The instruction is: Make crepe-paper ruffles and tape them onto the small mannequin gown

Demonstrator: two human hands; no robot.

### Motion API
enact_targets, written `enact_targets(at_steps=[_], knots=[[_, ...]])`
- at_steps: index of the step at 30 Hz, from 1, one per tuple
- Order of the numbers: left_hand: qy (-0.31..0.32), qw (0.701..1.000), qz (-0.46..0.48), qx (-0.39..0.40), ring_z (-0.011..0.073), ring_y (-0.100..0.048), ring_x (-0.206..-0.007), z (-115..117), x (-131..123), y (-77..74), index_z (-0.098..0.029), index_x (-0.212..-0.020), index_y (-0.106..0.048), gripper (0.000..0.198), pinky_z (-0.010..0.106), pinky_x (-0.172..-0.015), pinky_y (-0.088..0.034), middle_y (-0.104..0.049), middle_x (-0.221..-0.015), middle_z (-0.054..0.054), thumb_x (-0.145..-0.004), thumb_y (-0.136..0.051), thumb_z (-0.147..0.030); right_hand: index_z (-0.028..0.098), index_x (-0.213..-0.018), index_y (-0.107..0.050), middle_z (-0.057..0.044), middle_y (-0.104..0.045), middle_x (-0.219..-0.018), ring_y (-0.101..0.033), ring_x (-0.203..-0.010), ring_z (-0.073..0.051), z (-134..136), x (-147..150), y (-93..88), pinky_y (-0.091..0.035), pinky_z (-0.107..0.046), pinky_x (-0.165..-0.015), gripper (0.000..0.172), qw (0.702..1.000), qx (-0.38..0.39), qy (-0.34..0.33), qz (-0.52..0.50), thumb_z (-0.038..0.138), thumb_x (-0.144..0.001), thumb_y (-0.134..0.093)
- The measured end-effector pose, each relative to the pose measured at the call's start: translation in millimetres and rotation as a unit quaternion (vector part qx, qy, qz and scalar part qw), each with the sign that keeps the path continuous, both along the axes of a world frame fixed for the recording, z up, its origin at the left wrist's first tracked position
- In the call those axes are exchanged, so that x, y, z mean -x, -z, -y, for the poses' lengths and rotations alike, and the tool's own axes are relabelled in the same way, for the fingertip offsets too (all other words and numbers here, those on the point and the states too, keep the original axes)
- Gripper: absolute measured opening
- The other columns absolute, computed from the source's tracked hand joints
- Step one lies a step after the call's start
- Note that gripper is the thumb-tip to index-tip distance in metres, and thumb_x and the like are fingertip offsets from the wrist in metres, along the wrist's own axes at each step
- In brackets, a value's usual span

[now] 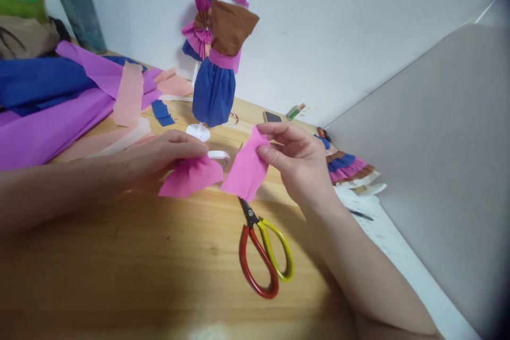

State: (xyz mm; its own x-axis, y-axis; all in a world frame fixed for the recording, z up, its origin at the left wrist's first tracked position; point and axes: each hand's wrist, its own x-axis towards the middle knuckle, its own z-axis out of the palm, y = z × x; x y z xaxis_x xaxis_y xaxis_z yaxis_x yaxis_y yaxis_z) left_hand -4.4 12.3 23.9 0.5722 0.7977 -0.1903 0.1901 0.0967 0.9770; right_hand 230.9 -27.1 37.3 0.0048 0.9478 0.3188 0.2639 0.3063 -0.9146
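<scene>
My left hand [171, 151] is closed on a gathered piece of pink crepe paper [193, 176], its lower edge fanned out. Between thumb and fingers, my right hand [295, 156] pinches a flatter piece of pink crepe paper [247, 167]. The two pieces hang side by side with a small gap between them. Below them, scissors [265, 255] with one red and one yellow handle lie on the wooden table, their blades partly hidden by the paper. A roll of white tape [220, 156] shows behind the left piece.
Beyond my hands stands a small dress form [215, 90] in brown, pink and blue paper, with a second dressed form [199, 32] behind it. Purple crepe paper [51, 133] and blue crepe paper [43, 85] spread at left. A layered paper skirt [346, 164] lies at right.
</scene>
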Motion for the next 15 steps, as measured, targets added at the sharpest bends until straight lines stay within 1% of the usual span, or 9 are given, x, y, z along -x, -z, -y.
enact_targets(at_steps=[2, 3, 5, 7, 10, 13, 15], knots=[[0.006, 0.997, 0.029, 0.075, 0.0085, -0.032, -0.051, 1, -2, -1.1, -0.017, -0.059, -0.043, 0.036, 0.026, -0.049, -0.022, -0.039, -0.056, -0.004, -0.086, -0.059, -0.035, 0.022, -0.098, -0.069, -0.002, -0.074, -0.095, -0.067, -0.073, -0.016, -3, -1, 1.3, -0.058, -0.029, -0.062, 0.029, 1.000, -0.002, 0.000, 0.000, 0.030, -0.072, -0.079], [0.008, 0.994, 0.047, 0.099, 0.0084, -0.033, -0.052, 2, -3, -1.0, -0.017, -0.059, -0.044, 0.036, 0.026, -0.050, -0.023, -0.040, -0.057, -0.003, -0.085, -0.060, -0.036, 0.022, -0.098, -0.069, -0.002, -0.073, -0.094, -0.067, -0.074, -0.016, -4, -2, 2.2, -0.058, -0.029, -0.062, 0.030, 1.000, -0.004, -0.001, -0.001, 0.030, -0.072, -0.079], [0.009, 0.992, 0.069, 0.109, 0.0087, -0.034, -0.051, 1, -4, 0.4, -0.017, -0.059, -0.045, 0.035, 0.026, -0.050, -0.024, -0.042, -0.056, -0.003, -0.084, -0.062, -0.035, 0.022, -0.099, -0.068, -0.002, -0.072, -0.094, -0.066, -0.074, -0.016, -6, -3, 4.6, -0.058, -0.029, -0.062, 0.031, 1.000, -0.007, -0.003, -0.003, 0.029, -0.071, -0.079], [0.004, 0.993, 0.070, 0.094, 0.0093, -0.035, -0.051, 0, -5, 2.8, -0.017, -0.057, -0.046, 0.033, 0.026, -0.049, -0.024, -0.041, -0.056, -0.002, -0.081, -0.063, -0.033, 0.023, -0.101, -0.068, -0.001, -0.070, -0.092, -0.065, -0.074, -0.016, -9, -5, 7.4, -0.057, -0.029, -0.061, 0.033, 1.000, -0.007, -0.001, 0.001, 0.029, -0.071, -0.079], [0.001, 0.997, 0.048, 0.063, 0.0100, -0.034, -0.051, -2, -4, 6.4, -0.017, -0.055, -0.046, 0.033, 0.026, -0.049, -0.024, -0.038, -0.056, -0.002, -0.078, -0.065, -0.033, 0.024, -0.105, -0.067, 0.000, -0.068, -0.090, -0.064, -0.072, -0.015, -11, -7, 11.4, -0.056, -0.029, -0.060, 0.036, 1.000, -0.002, 0.005, 0.016, 0.030, -0.071, -0.078], [0.009, 0.999, 0.018, 0.039, 0.0104, -0.031, -0.052, -4, -2, 10.1, -0.018, -0.054, -0.043, 0.037, 0.027, -0.050, -0.025, -0.033, -0.057, -0.002, -0.078, -0.065, -0.035, 0.024, -0.109, -0.066, 0.000, -0.067, -0.089, -0.063, -0.071, -0.015, -13, -8, 14.0, -0.056, -0.028, -0.060, 0.040, 1.000, 0.010, 0.008, 0.013, 0.030, -0.071, -0.078], [0.011, 1.000, 0.004, 0.015, 0.0112, -0.032, -0.053, -5, 0, 12.8, -0.018, -0.055, -0.044, 0.038, 0.028, -0.050, -0.024, -0.034, -0.059, -0.001, -0.079, -0.067, -0.037, 0.023, -0.111, -0.066, 0.000, -0.068, -0.092, -0.064, -0.074, -0.016, -13, -7, 14.8, -0.056, -0.028, -0.060, 0.043, 1.000, 0.022, 0.012, -0.004, 0.030, -0.070, -0.078]])
